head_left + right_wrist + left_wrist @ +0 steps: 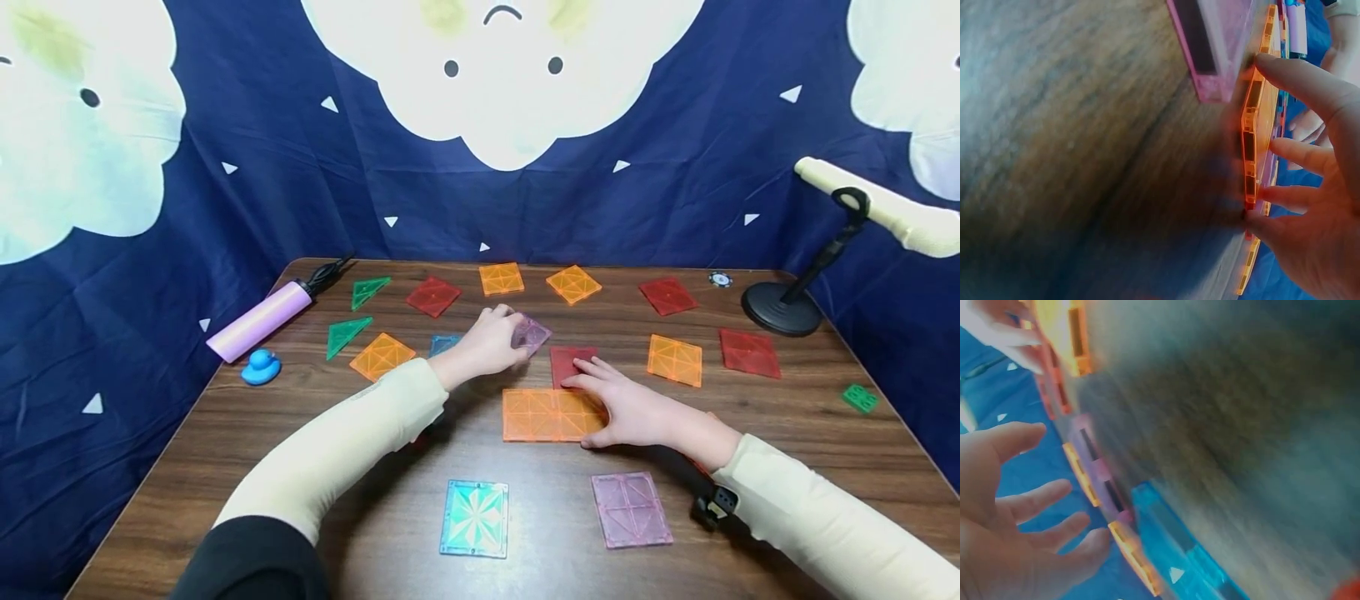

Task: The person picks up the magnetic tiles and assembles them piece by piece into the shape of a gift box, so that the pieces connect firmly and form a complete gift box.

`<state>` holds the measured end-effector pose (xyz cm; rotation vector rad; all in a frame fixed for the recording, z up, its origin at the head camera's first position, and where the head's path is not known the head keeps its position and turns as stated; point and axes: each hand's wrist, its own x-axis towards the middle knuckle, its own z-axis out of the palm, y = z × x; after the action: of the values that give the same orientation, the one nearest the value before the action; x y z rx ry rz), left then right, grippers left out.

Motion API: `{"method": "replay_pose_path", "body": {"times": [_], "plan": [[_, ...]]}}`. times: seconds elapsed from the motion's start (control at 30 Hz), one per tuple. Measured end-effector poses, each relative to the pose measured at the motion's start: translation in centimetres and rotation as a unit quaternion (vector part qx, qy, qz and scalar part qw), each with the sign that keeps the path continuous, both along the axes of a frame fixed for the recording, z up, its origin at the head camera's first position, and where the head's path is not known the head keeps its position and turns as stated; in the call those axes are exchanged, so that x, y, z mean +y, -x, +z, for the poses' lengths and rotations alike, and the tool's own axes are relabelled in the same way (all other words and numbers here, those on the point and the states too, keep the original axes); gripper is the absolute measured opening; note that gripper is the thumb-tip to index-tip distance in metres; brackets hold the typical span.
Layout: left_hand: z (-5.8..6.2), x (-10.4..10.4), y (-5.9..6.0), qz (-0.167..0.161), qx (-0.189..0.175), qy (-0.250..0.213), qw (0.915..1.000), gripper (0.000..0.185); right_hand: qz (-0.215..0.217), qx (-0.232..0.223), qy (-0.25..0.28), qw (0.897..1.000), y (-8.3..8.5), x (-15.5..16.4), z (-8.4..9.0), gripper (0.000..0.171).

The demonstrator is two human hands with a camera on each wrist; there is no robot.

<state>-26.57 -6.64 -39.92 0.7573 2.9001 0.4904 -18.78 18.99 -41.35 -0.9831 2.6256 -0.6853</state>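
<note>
My left hand (491,340) reaches over the far middle of the table, beside a translucent purple square tile (534,335). Its fingers are spread in the left wrist view, and that view shows no grip on the tile. Two orange square tiles (536,417) lie edge to edge in the centre, and a red square tile (567,360) adjoins their far side. Over their right end rests my right hand (630,408). Its thumb touches the near orange edge while the other fingers reach across to the red tile. A blue tile (444,343) is partly hidden behind my left hand.
Nearer me lie a teal starburst tile (475,518) and another purple tile (632,510). More orange, red and green tiles are scattered farther back. A blue rubber duck (261,367) and a pink cylinder (260,321) are at left; a black stand (783,308) and a green block (859,398) at right.
</note>
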Motion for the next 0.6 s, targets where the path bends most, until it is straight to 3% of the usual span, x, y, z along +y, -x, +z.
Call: {"method": "replay_pose_path", "body": {"times": [0.07, 0.23, 0.4, 0.6], "plan": [[-0.5, 0.6, 0.5, 0.003, 0.009, 0.032, 0.9994, 0.059, -0.001, 0.000, 0.004, 1.000, 0.0, 0.1, 0.0, 0.080], [-1.1, 1.0, 0.8, -0.027, 0.047, 0.083, 0.9950, 0.056, 0.000, 0.004, 0.009, 1.000, 0.0, -0.1, 0.0, 0.079], [-1.3, 0.3, 0.3, -0.083, 0.081, 0.073, 0.9906, 0.040, -0.004, 0.004, 0.008, 1.000, 0.0, -0.1, 0.0, 0.078], [-1.1, -0.8, -1.6, -0.131, 0.028, 0.031, 0.9904, 0.031, -0.003, 0.012, 0.004, 1.000, 0.1, 0.0, -0.2, 0.079]]}}
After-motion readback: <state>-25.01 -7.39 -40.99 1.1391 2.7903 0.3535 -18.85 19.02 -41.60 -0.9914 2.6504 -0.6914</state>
